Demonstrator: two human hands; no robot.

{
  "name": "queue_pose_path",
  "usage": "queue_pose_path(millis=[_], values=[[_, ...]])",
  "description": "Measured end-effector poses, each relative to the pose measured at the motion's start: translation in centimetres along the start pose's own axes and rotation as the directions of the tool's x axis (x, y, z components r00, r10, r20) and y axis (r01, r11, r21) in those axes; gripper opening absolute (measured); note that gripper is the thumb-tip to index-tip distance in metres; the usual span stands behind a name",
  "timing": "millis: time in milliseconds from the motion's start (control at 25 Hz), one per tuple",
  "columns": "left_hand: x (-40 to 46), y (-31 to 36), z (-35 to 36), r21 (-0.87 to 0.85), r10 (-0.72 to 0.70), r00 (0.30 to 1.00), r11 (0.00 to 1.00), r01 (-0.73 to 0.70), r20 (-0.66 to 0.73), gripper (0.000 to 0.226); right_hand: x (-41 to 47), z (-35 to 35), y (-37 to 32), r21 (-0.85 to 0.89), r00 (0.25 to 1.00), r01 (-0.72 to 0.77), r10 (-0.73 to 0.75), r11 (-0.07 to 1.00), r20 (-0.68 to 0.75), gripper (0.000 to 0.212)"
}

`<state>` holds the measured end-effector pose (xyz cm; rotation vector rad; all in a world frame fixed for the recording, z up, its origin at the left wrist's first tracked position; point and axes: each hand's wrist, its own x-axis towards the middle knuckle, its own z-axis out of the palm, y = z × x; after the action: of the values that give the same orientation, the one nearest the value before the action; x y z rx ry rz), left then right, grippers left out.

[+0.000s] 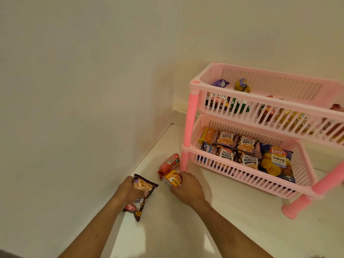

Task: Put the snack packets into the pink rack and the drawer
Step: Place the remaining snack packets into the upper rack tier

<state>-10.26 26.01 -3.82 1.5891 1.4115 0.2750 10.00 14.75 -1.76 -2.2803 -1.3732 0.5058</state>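
Two bare forearms reach up from the bottom edge of the frame onto a white shelf [232, 211]. At lower centre-left the left hand [128, 190] is clamped on a dark peanut packet [141, 194], held tilted above the surface beside the wall [74, 90]. Just right of it, the right hand [186, 187] closes around a small orange packet [172, 178], which touches a red packet [168, 163] lying on the shelf near the rack's front-left leg. Filling the right half of the frame, the pink rack [189, 123] stands on the shelf with two tiers showing. Its lower tier holds four salted-peanut packets [236, 148], a blue Lay's bag [277, 161] to their right and two small packets at the left end. Its upper tier holds assorted wrapped snacks [242, 86], partly hidden behind the slats.
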Motion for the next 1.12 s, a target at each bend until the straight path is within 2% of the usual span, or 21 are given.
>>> queue_pose_path(millis=[120,240,400,680,840,1000,1120], values=[[-2.4,0.7,-0.6,-0.122,0.035,0.997,0.992,-0.043,-0.072,0.053,-1.1,-2.1,-1.3,0.074,0.992,0.075,-0.067,0.994,-0.111,0.044],[-5.2,3.6,-2.7,-0.274,0.164,0.979,0.943,-0.190,-0.118,0.061,-2.1,-5.3,-3.0,0.117,0.973,0.144,-0.119,0.983,-0.199,0.049],[-8.8,10.0,-5.2,-0.368,0.312,0.940,0.865,-0.341,-0.140,0.078,-3.1,-10.9,-5.0,0.130,0.926,0.220,-0.165,0.967,-0.339,0.048],[-11.9,21.9,-5.9,-0.414,0.499,0.844,0.738,-0.533,-0.197,0.051,-4.7,-21.3,-6.7,0.183,0.838,0.335,-0.203,0.924,-0.506,0.038],[-12.9,28.3,-5.6,-0.424,0.594,0.780,0.665,-0.614,-0.197,0.046,-4.9,-27.2,-6.3,0.149,0.773,0.326,-0.173,0.934,-0.611,0.041],[-13.5,33.7,-3.8,-0.424,0.652,0.731,0.615,-0.665,-0.201,0.041,-4.9,-32.6,-4.3,0.165,0.753,0.263,-0.096,0.950,-0.651,0.046],[-13.4,37.7,-2.7,-0.416,0.692,0.706,0.604,-0.680,-0.149,0.037,-4.4,-36.3,-1.8,0.198,0.744,0.181,-0.003,0.963,-0.668,0.049]])
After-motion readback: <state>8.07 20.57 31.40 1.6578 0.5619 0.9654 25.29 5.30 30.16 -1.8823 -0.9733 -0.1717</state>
